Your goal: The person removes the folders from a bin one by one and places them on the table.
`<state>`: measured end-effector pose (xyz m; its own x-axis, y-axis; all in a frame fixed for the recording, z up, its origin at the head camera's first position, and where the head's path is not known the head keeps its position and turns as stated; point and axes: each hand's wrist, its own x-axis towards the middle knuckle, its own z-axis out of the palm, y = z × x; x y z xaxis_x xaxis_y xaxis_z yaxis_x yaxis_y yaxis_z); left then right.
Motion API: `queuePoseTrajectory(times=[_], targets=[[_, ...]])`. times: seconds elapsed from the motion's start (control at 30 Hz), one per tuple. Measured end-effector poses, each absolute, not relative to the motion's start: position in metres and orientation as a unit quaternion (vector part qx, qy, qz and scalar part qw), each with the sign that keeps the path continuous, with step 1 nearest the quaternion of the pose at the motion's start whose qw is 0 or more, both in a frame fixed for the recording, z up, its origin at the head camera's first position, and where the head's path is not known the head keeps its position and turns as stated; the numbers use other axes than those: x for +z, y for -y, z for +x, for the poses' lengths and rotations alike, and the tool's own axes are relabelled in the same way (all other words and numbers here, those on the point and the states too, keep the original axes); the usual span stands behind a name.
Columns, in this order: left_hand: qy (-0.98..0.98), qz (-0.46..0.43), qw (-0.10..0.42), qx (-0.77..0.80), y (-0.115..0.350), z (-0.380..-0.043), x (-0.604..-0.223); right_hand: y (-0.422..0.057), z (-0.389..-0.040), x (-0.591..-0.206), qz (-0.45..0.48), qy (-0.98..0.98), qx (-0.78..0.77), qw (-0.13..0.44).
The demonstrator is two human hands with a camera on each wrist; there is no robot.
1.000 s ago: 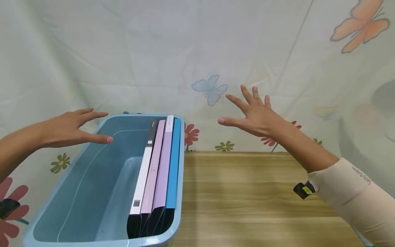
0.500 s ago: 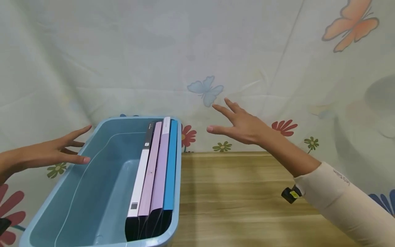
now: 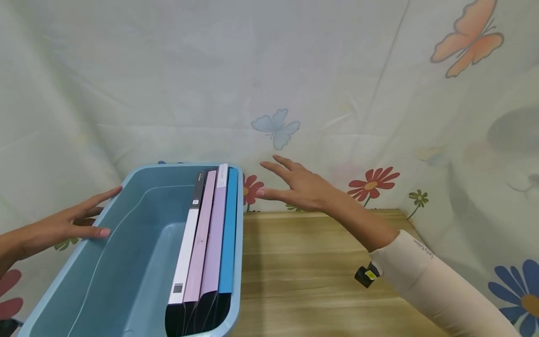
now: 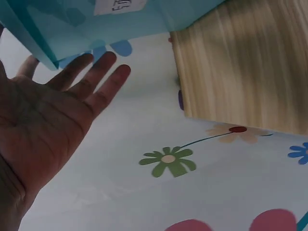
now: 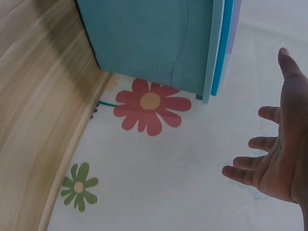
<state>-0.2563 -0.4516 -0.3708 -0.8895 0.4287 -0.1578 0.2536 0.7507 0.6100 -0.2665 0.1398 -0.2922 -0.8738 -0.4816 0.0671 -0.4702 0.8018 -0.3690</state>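
A light blue plastic bin point(image 3: 122, 262) fills the left of the head view. Against its right wall, several slim file boxes stand on edge: a black-and-white one point(image 3: 184, 256), a pink one point(image 3: 202, 243), a lilac one point(image 3: 216, 224) and a blue one point(image 3: 228, 234). My left hand point(image 3: 77, 224) is at the bin's left rim, its thumb over the inner side and fingers outside. The left wrist view shows those fingers point(image 4: 98, 74) extended below the bin's wall. To the bin's right, my right hand point(image 3: 299, 187) hovers palm toward the bin, fingers spread and holding nothing.
The bin stands on a wooden tabletop point(image 3: 303, 271), which extends to its right. Behind hangs a pale cloth point(image 3: 189, 70) printed with flowers and butterflies. A small black device point(image 3: 366, 276) sits at the right sleeve point(image 3: 438, 285). A paper label point(image 4: 119, 6) is on the bin's outer wall.
My left hand has come down and leftward to the bin's left rim. My right hand has moved left and lower, toward the bin's right side. The file boxes keep their places in the bin.
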Motion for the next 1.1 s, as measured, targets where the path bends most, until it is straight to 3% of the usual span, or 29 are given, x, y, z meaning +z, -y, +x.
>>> queuePoseTrajectory(times=[0.47, 0.73, 0.93, 1.1], targets=[[-0.806, 0.220, 0.211, 0.508, 0.450, -0.251, -0.393, -0.095, -0.265, -0.320, -0.328, -0.906, -0.263, 0.049], [-0.788, 0.253, 0.182, 0.532, 0.443, -0.251, -0.403, -0.072, -0.268, -0.335, -0.374, -0.884, -0.276, 0.047], [-0.764, 0.242, 0.207, 0.561, 0.446, -0.252, -0.408, -0.056, -0.266, -0.337, -0.402, -0.881, -0.247, 0.023], [-0.766, 0.258, 0.191, 0.556, 0.447, -0.257, -0.409, -0.035, -0.263, -0.328, -0.443, -0.872, -0.210, 0.016]])
